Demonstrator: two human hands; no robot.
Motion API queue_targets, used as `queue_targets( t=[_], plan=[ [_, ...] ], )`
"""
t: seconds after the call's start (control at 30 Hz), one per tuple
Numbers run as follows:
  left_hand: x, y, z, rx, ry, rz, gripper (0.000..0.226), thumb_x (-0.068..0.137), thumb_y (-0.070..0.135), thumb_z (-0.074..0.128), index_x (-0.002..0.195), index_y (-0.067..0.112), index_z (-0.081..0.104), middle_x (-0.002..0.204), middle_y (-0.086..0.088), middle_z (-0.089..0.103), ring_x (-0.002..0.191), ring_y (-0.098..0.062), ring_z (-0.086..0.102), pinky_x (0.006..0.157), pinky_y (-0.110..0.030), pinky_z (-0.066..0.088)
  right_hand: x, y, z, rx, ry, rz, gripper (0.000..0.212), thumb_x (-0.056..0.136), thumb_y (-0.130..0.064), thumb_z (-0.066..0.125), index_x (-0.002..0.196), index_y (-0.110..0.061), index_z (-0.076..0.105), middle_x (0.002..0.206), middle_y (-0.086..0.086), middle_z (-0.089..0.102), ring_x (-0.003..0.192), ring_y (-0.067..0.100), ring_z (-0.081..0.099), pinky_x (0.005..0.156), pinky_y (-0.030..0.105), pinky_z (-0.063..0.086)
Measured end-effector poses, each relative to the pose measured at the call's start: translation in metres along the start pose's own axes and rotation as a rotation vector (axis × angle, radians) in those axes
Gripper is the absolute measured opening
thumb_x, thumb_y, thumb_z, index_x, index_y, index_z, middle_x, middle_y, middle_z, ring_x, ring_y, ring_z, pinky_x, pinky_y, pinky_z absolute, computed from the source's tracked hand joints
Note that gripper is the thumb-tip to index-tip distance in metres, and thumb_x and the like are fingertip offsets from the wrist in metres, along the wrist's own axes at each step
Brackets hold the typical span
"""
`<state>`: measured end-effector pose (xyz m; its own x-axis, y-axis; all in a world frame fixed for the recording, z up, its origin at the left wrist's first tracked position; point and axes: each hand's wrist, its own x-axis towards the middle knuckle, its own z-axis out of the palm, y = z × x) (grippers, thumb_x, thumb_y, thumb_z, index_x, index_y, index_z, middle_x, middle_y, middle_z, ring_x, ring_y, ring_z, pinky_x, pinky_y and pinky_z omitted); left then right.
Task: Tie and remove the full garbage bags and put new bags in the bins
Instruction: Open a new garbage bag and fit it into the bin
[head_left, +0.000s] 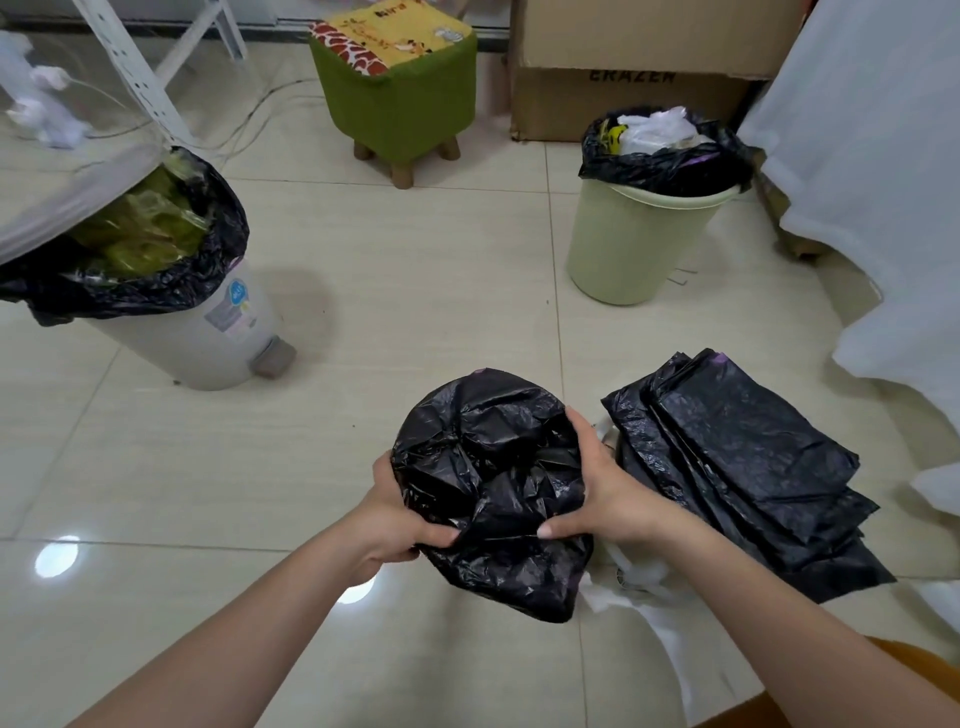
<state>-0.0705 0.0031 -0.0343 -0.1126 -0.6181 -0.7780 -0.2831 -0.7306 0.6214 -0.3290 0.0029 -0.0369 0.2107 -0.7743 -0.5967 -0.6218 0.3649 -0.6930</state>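
A crumpled black plastic garbage bag (491, 488) is held above the pale tiled floor (415, 291) at near centre, gripped on its left by the left hand (400, 519) and on its right by the right hand (602, 488), fingers curled into the plastic. A stack of folded black bags (748, 467) lies just right of it. A grey pedal bin (192, 322), lined and full, stands far left; a pale green bin (639, 234), lined and full, stands far right.
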Motion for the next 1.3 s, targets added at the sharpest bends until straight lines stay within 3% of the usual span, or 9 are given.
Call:
queue_targets(
  t=[0.2,0.3,0.43,0.5,0.57,0.73,0.9,1.1,1.3],
  plan=[
    [0.004,-0.003,-0.010,0.039,-0.090,0.079,0.118,0.065,-0.018,0.078,0.150,0.030,0.010,0.131,0.005,0.052,0.122,-0.020,0.051,0.100,-0.038,0.047,-0.001,0.017,-0.014,0.076,-0.078,0.011,0.145,0.062,-0.020,0.093,0.144,-0.052,-0.022,0.162,-0.002,0.012,0.138,0.004,0.023,0.112,0.025,0.026],
    [0.002,0.011,-0.019,0.158,-0.068,0.131,0.115,0.059,-0.013,0.084,0.146,0.028,0.020,0.125,0.011,0.052,0.116,-0.012,0.049,0.085,-0.013,0.046,-0.003,0.020,-0.018,0.031,-0.097,-0.004,0.151,0.055,-0.024,0.096,0.138,-0.060,-0.025,0.163,-0.002,0.007,0.145,0.009,0.019,0.117,0.030,0.024],
    [0.004,0.022,-0.021,0.165,0.086,0.203,0.104,0.068,0.002,0.085,0.148,0.029,0.024,0.134,0.006,0.045,0.120,-0.023,0.054,0.101,-0.042,0.047,-0.004,0.021,-0.007,-0.065,-0.055,-0.048,0.156,0.047,-0.027,0.098,0.129,-0.069,-0.028,0.162,-0.008,-0.005,0.143,0.003,0.007,0.111,0.023,0.019],
    [0.005,0.020,-0.015,0.167,0.085,0.247,0.089,0.077,-0.003,0.076,0.145,0.031,0.028,0.124,0.010,0.052,0.107,-0.010,0.058,0.088,-0.035,0.053,-0.003,0.023,-0.001,-0.159,0.050,-0.088,0.155,0.054,-0.015,0.095,0.132,-0.064,-0.030,0.163,-0.004,0.003,0.144,0.011,0.024,0.107,0.020,0.032],
    [0.005,0.017,-0.009,0.207,0.069,0.249,0.088,0.080,-0.011,0.066,0.145,0.031,0.024,0.117,0.010,0.054,0.103,-0.009,0.056,0.078,-0.030,0.055,-0.002,0.024,0.001,-0.271,0.198,-0.156,0.143,0.070,0.003,0.080,0.133,-0.063,-0.030,0.161,0.003,0.020,0.127,0.018,0.050,0.095,0.023,0.047],
    [0.003,0.019,-0.010,0.228,0.081,0.032,0.078,0.076,-0.006,0.075,0.130,0.024,0.027,0.119,-0.004,0.054,0.097,-0.020,0.058,0.067,-0.037,0.059,-0.005,0.015,-0.002,-0.357,0.461,-0.191,0.112,0.084,0.010,0.052,0.145,-0.057,-0.013,0.139,0.009,0.043,0.108,0.023,0.056,0.091,0.035,0.049],
    [0.003,0.028,-0.019,0.302,0.220,0.084,0.113,0.066,0.025,0.089,0.151,0.020,0.014,0.150,-0.007,0.028,0.135,-0.025,0.036,0.109,-0.039,0.036,-0.003,0.002,-0.016,-0.344,0.598,-0.122,0.063,0.093,-0.006,0.057,0.149,-0.015,0.031,0.132,0.010,0.052,0.118,0.026,0.053,0.097,0.035,0.045],
    [0.009,0.037,-0.007,0.079,0.254,0.228,0.072,0.092,0.046,0.059,0.151,0.036,0.020,0.148,0.005,0.039,0.122,-0.016,0.048,0.106,-0.041,0.042,-0.018,-0.017,0.000,0.560,0.061,0.412,0.077,0.093,-0.056,0.051,0.152,-0.032,0.007,0.148,0.015,0.040,0.088,0.038,0.069,0.064,0.045,0.060],
    [0.009,0.031,-0.006,0.151,0.200,0.187,0.042,0.102,0.027,0.040,0.139,0.047,0.036,0.126,0.004,0.059,0.108,-0.019,0.058,0.085,-0.037,0.053,0.008,-0.005,0.012,0.779,0.166,0.315,0.081,0.085,-0.068,0.052,0.151,-0.040,0.014,0.156,-0.004,0.032,0.139,0.027,0.037,0.111,0.057,0.032]
  ],
)
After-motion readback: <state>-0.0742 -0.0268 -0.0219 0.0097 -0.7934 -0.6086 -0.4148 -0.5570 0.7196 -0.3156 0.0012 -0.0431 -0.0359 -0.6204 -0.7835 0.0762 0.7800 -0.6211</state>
